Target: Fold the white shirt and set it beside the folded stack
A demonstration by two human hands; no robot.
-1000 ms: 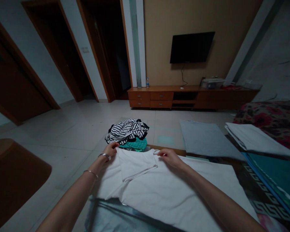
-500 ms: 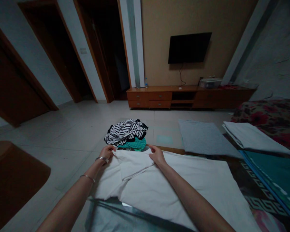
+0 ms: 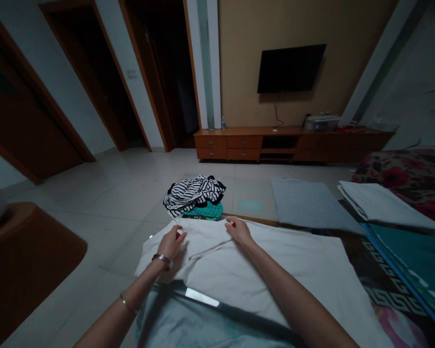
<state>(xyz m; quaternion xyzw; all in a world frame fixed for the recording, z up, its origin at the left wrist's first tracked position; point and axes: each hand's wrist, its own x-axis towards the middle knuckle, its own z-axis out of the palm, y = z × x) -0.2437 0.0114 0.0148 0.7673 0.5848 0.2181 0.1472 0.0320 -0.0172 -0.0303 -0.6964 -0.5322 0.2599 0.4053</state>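
White cloth (image 3: 217, 278): spread flat on the table, under and between my hands, running well past my right arm.
Left hand (image 3: 171, 243): above the cloth's narrower left part, fingers bent, thumb close to them; whether any fabric is caught between, I cannot tell.
Right hand (image 3: 239, 231): thumb and forefinger nearly together in a pinch on the far edge, the cloth's broad part extending rightward from this grip.
Narrow fold (image 3: 210, 249): slanting between my hands, its upper end just beside my right fingers.
Bracelets: one (image 3: 163, 261) at my left wrist, another (image 3: 127, 302) farther up the forearm.
Striped garment (image 3: 194, 191): black and white, crumpled, beyond my hands, on top of a green cloth (image 3: 208, 210).
Grey cloth (image 3: 308, 203): laid flat, beyond the white one, to the right.
Folded white piece (image 3: 387, 205): right of the grey, near a teal cloth (image 3: 413, 251).
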